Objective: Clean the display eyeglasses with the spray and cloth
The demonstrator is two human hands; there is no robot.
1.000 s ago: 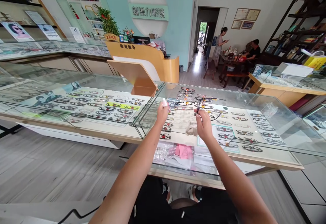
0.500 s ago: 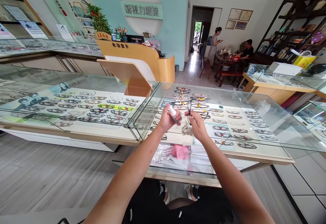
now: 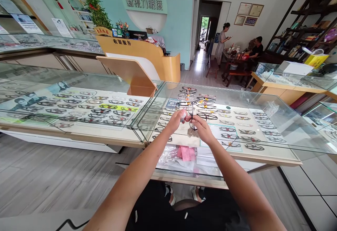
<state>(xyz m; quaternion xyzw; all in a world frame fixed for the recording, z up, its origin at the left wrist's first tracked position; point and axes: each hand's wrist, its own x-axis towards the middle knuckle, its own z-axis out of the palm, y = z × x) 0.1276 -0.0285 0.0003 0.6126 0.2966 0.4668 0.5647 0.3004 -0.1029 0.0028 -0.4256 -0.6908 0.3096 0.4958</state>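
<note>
My left hand (image 3: 175, 121) is closed around a small white spray bottle (image 3: 183, 117), most of which its fingers hide. Close beside it, my right hand (image 3: 202, 127) pinches a pair of dark-framed eyeglasses (image 3: 191, 110), turned on end with one lens above the other. The bottle's top is near the glasses; whether they touch I cannot tell. Both hands are above the glass display case (image 3: 160, 147), where several rows of eyeglasses (image 3: 247, 131) lie on white boards. A crumpled clear wrapper (image 3: 193, 133) shows just under the held glasses.
Pink paper (image 3: 187, 153) and plastic bags lie on the case's lower shelf. A tilted wooden board (image 3: 123, 69) stands at the back left, before a wooden counter (image 3: 171, 68). Two people (image 3: 222, 43) are at a far table. A white box (image 3: 297, 68) stands on the right case.
My hands have come closer together, the bottle now turned toward the glasses. The glasses have shifted slightly left, and their lenses now show more openly. The view has tilted slightly.
</note>
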